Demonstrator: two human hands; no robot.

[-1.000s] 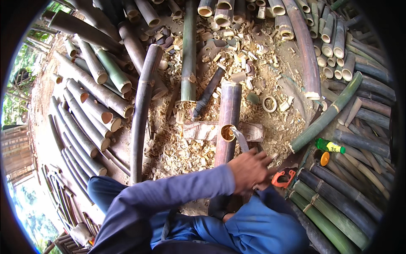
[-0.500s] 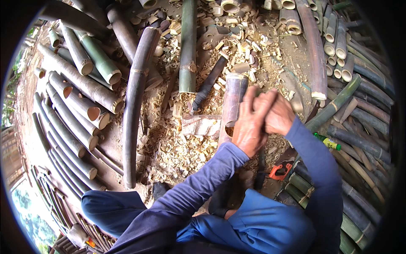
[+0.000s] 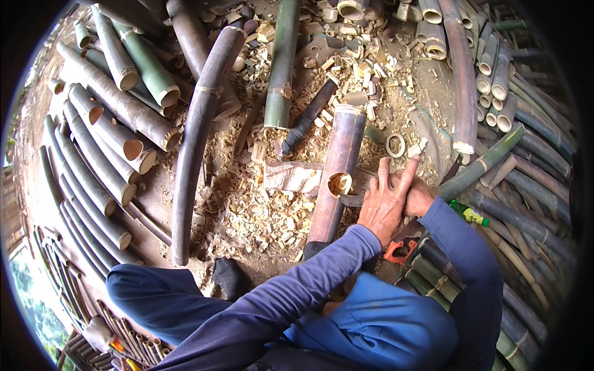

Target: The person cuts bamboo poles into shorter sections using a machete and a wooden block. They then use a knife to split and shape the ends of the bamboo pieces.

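Observation:
A brown bamboo tube [image 3: 343, 145] rests at a slant across a pale wooden block [image 3: 292, 177]. In its side is a round hole [image 3: 339, 184] with a light cut rim. Just right of the hole, a dark knife blade [image 3: 352, 200] pokes out from beneath my left hand [image 3: 382, 209]. That hand lies partly over my right hand [image 3: 418, 196], two fingers stretched away from me. Both hands appear to be on the knife; its handle and the right fingers are mostly hidden.
Shavings and chips [image 3: 247, 213] cover the ground. A dark wrapped tool [image 3: 309, 119] and bamboo ring [image 3: 395, 145] lie beyond. A long curved pole [image 3: 197, 136] lies left; an orange handle [image 3: 400, 250] and green bottle [image 3: 468, 213] are right. Bamboo stacks line both sides.
My hands have moved off the tube, rightward and nearer to me. The hole and blade now show clearly, and the bamboo ring beyond has come into sight.

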